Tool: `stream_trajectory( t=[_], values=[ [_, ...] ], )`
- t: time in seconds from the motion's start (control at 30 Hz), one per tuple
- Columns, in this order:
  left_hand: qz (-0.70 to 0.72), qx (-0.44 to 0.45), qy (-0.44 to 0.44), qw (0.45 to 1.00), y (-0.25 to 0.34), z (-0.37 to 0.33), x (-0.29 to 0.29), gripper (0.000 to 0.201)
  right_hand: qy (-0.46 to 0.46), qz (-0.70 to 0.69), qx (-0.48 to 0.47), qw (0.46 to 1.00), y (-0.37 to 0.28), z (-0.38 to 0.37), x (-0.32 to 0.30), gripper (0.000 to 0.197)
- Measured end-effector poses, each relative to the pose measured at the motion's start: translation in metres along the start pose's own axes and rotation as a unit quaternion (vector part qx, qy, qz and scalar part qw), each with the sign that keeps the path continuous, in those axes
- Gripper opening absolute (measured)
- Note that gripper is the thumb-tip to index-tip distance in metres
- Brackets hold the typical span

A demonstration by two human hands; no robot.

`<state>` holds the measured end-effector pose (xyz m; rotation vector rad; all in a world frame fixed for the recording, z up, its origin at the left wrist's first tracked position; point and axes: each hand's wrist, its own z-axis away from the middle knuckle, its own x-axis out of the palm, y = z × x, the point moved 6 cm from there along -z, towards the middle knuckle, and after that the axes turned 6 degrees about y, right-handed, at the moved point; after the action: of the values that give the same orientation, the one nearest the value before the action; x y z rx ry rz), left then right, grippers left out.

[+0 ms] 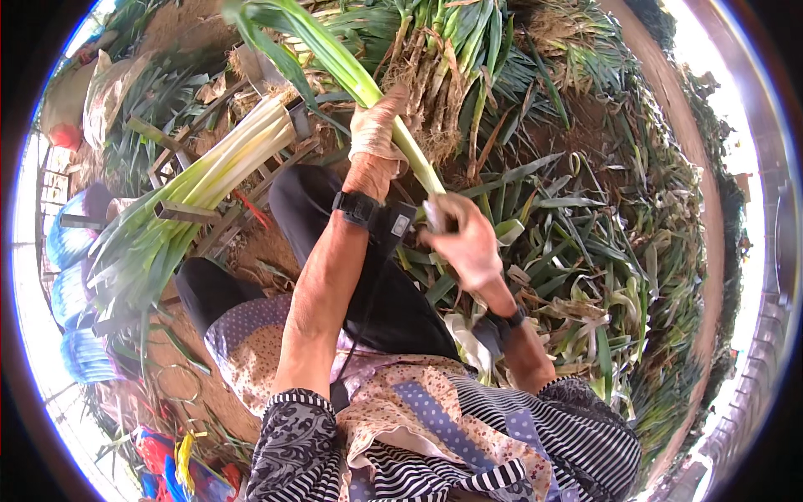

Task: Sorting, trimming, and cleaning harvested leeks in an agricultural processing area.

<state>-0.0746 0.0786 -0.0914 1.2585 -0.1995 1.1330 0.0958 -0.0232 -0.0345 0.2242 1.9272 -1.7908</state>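
Observation:
A long leek (410, 151) runs slantwise across the view, its green leaves up at the left and its pale end down at the right. My left hand (376, 125), with a pale covering around its wrist side, is closed around the stalk below the leaves. At the pale lower end is my right hand (467, 244), blurred by motion, its fingers curled. A small greyish sliver shows between these fingers and the stalk; its kind is too smeared to tell.
Trimmed leeks (222, 163) lie bundled on a metal rack (188, 212) at left. Unpeeled leeks with roots (431, 92) are heaped ahead. Stripped leaves (577, 268) cover the ground at right. Blue-wrapped bundles (84, 293) stand at the far left, colourful plastic (180, 464) lower left.

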Motion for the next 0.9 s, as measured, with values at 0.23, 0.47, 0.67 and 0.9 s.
stream_trajectory(
  t=[0.23,0.47,0.67,0.9],
  values=[
    [0.017,0.057,0.014,0.998,0.025,0.009,0.008,0.026,-0.177,0.108,0.191,0.960,0.114,0.092,-0.070,0.048],
    [0.020,0.019,-0.084,0.996,0.024,0.021,0.014,0.030,0.058,0.456,0.148,0.876,0.119,0.081,-0.132,0.054],
    [0.041,0.010,-0.185,0.982,0.018,0.030,0.027,0.043,0.103,0.308,-0.292,0.900,0.015,-0.029,-0.044,0.062],
    [0.042,0.025,-0.168,0.985,0.024,0.024,0.018,0.044,0.050,0.403,-0.292,0.866,0.003,-0.052,0.006,0.034]
  ],
)
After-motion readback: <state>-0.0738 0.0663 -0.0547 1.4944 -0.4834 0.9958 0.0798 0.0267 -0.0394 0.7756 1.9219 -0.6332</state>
